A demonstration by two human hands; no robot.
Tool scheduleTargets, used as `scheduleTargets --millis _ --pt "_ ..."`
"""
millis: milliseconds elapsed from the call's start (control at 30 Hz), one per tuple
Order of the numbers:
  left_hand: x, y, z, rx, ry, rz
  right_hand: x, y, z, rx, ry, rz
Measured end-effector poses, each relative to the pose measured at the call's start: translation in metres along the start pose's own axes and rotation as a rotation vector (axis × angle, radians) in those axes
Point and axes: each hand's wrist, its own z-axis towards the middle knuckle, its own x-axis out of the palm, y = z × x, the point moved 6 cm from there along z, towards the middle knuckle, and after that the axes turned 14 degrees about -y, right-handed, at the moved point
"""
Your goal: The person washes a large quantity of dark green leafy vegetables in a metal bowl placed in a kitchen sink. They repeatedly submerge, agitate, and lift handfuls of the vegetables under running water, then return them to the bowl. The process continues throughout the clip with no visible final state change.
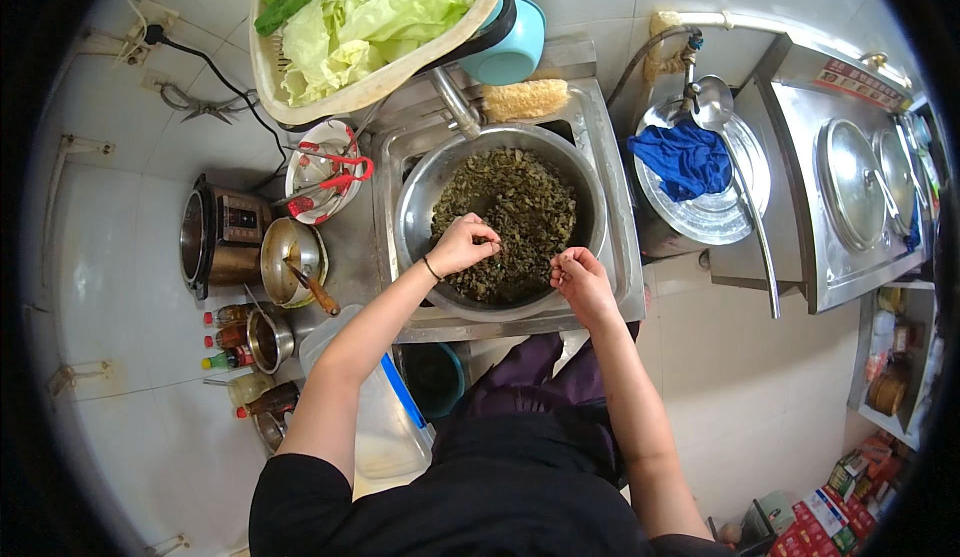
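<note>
A wide metal basin (418, 200) rests in the sink and holds a heap of small, dark green-brown pieces (510, 197) in a little liquid; their kind I cannot make out. My left hand (465, 247) hovers over the left part of the heap, a dark band at its wrist. Its thumb and fingertips are pinched together on something too small to name. At the basin's lower right rim is my right hand (582, 280), fingers curled and thumb pressed to them; whatever they hold is hidden.
The faucet (455, 103) reaches over the basin's far rim. Beyond it, a crate (470, 32) of lettuce leaves overhangs the sink. A pressure cooker (232, 232), pan (290, 257) and bottles line the left. To the right, a blue cloth (682, 162) lies on a lidded pot (740, 219).
</note>
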Motion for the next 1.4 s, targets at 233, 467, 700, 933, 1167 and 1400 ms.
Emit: scheduleTargets --millis 233,467,700,933,1167,1400 --pt "-0.029 -0.02 0.004 0.049 -0.136 0.364 -0.002 -0.001 0.002 0.015 -0.016 0.01" --pt "0.046 -0.062 -0.049 0.59 0.373 0.469 -0.002 0.0 0.002 -0.007 -0.018 0.028" --pt "0.037 -0.038 -0.022 0.54 0.416 0.757 -0.002 0.001 0.0 0.013 -0.06 -0.032" --pt "0.02 -0.001 0.024 0.376 0.207 0.716 0.0 0.001 0.001 0.037 -0.106 -0.099" --pt "-0.029 0.02 0.072 0.072 0.089 0.592 0.0 0.003 -0.001 0.013 -0.097 -0.083" --pt "-0.076 0.035 0.083 0.071 0.053 0.151 -0.001 -0.004 0.004 -0.006 -0.088 -0.056"
